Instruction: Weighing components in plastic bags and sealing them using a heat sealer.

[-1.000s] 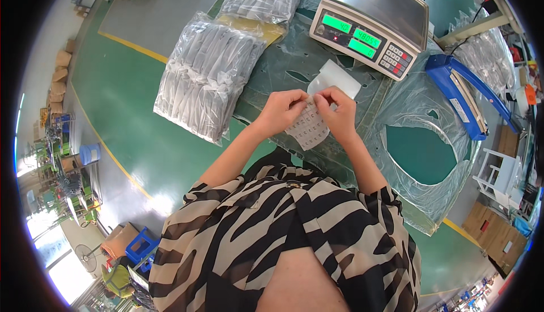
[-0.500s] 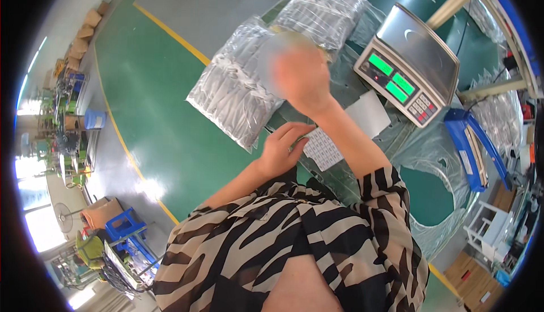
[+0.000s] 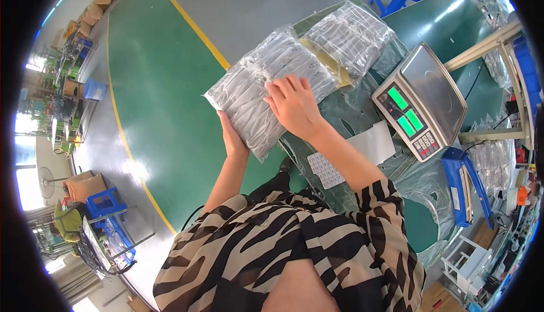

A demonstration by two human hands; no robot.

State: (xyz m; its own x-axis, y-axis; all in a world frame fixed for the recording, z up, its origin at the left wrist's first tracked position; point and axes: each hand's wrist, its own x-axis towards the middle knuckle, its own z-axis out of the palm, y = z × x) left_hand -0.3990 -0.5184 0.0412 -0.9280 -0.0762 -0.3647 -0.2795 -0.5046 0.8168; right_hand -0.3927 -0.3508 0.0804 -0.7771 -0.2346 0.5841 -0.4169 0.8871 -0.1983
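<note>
Here my left hand [image 3: 233, 139] supports the clear bag [image 3: 256, 78]; my right hand [image 3: 296, 107] curls over it. Pinching? I can't tell.

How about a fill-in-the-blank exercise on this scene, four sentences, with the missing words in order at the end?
1. The left hand and right hand are both at the same filled, clear plastic ____.
2. The lit displays of the counting scale glow ____.
3. In the picture, the printed label sheet lies to the ____ of that scale.
4. The impulse sealer is mostly ____ in colour.

Missing words: bag; green; left; blue.
</note>
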